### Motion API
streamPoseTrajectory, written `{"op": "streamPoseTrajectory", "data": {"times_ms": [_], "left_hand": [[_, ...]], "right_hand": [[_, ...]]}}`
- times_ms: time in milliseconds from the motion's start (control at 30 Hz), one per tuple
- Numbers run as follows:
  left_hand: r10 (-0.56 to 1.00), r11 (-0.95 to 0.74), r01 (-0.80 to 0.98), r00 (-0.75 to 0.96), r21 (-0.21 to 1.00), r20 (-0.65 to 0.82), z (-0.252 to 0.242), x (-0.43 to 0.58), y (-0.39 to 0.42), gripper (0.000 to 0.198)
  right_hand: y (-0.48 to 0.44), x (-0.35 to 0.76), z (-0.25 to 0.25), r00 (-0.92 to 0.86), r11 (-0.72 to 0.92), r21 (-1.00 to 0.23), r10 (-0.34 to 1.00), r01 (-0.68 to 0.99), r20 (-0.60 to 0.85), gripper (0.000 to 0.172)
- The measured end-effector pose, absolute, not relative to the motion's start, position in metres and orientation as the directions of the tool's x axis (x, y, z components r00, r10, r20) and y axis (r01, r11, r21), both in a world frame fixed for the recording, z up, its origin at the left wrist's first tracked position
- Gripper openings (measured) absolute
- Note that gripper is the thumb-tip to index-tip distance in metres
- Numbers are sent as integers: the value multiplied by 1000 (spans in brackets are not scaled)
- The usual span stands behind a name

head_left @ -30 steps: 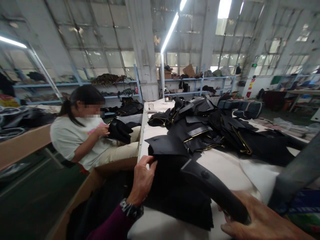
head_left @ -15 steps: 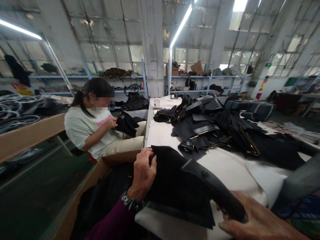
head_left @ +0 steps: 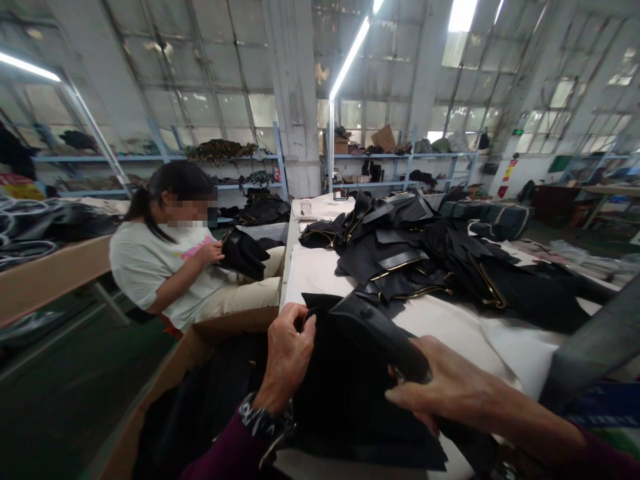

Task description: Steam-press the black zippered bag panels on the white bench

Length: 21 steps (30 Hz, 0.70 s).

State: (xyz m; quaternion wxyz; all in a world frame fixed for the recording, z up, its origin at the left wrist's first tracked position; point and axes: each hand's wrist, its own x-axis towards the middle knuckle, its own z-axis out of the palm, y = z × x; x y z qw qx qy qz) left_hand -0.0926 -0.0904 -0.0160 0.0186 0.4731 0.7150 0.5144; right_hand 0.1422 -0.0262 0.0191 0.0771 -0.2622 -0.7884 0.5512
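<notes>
We've got matt black cloth (head_left: 345, 400) here, dull and soft-looking, and across it runs a smoother, faintly glossy black band (head_left: 380, 333), leather-like from where we sit! Over on the pile (head_left: 400, 263), gold-toned trim (head_left: 487, 287) gleams like polished metal, the white covering (head_left: 320, 273) on the desk (head_left: 286, 267) looks smooth and matt, and the shelving (head_left: 280, 160) shows blue-painted metal.

One head-worn camera, looking forward and down across the white-covered tabletop (head_left: 313, 273); left hand (head_left: 287, 353) and right hand (head_left: 450, 380) close, blue metal shelving (head_left: 405, 155) far off.
</notes>
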Motion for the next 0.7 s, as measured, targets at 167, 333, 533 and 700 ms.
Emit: {"op": "streamPoseTrajectory", "data": {"times_ms": [167,333,533,700], "left_hand": [[799,-75,591,-445,803,403,-27,-75,-90,16],[824,-48,372,-509,927,248,-40,-67,-82,20],[838,17,207,-537,978,99,-47,-78,-67,28],[853,-20,190,-509,981,116,-47,-73,-62,27]], "right_hand": [[-12,124,25,-849,261,-925,517,277,-108,19],[9,124,37,-812,295,-916,581,270,-52,25],[2,159,38,-755,296,-859,639,419,-148,21],[-14,161,22,-769,235,-868,598,438,-226,16]]}}
